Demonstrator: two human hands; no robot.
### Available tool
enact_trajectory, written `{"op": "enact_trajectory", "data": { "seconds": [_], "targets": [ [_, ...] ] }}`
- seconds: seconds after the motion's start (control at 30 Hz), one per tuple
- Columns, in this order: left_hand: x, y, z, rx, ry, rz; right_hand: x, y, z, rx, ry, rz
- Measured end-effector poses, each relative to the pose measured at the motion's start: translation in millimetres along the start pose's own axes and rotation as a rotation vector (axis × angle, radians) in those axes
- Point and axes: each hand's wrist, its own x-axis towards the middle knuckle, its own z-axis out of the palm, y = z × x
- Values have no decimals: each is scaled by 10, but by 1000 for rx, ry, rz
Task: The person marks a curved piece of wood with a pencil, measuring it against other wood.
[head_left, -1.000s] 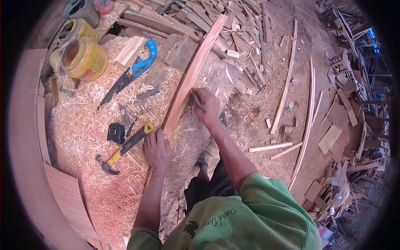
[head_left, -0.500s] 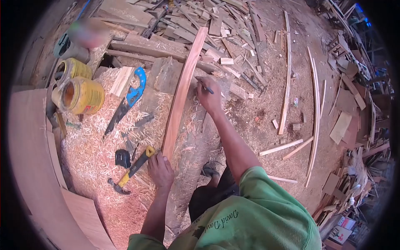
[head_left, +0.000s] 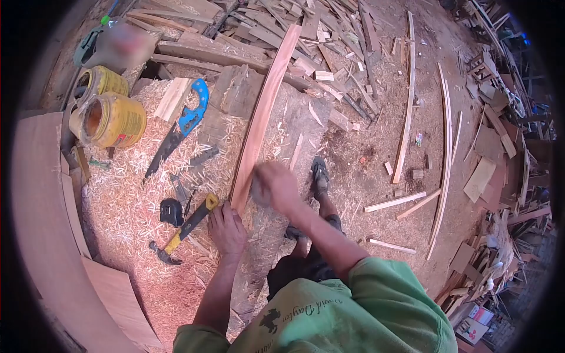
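A long reddish wooden strip point(head_left: 266, 106) lies lengthwise on the worn bench. My left hand point(head_left: 228, 228) rests at its near end, fingertips against the wood, next to the handle of a yellow and black hammer point(head_left: 183, 230). Beside the strip's right edge, my right hand point(head_left: 275, 185) is blurred by motion, its fingers curled around something I cannot make out. A black tape measure point(head_left: 171, 212) lies left of the hammer. Farther up is a handsaw with a blue handle point(head_left: 192, 115), near a short pale block point(head_left: 173, 100).
Two yellow plastic jars point(head_left: 120, 122) stand at the left, near a large curved panel point(head_left: 47, 194). Shavings cover the bench. Offcuts pile up beyond it. Long thin strips point(head_left: 406, 106) lie on the ground at the right, with more scrap at the far right.
My right hand has moved down along the strip toward my left hand and is now blurred. The dark pen-like tool it held before is no longer distinct. My left hand stays near the strip's end.
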Motion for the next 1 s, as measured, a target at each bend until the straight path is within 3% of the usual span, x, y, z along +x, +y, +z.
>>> {"op": "enact_trajectory", "data": {
  "seconds": [0.13, 0.23, 0.3, 0.47, 0.6, 0.7, 1.0],
  "targets": [
    [-18, -25, -8, 2, 29, 7, -75, -4, -250, 209, -221, 90],
    [-16, -8, 17, -10, 47, 16, 528, 432, -344, 125, 88, 150],
    [-38, -36, 23, -1, 30, 14, 1049, 807, -420, 67, 288, 80],
    [-61, -21, 47, -11, 17, -27, 2137, 1464, -622, 30, 439, 56],
    [-16, 15, -10, -30, -19, -31, 2808, 1996, -561, -46, 482, -6],
    [-5, 30, -20, -48, -37, -48, 3162, 2231, -566, 60, 391, 196],
    [38, 69, -76, -89, -105, -96, 3581, 2587, -569, 68, 335, 107]
  ]
}}
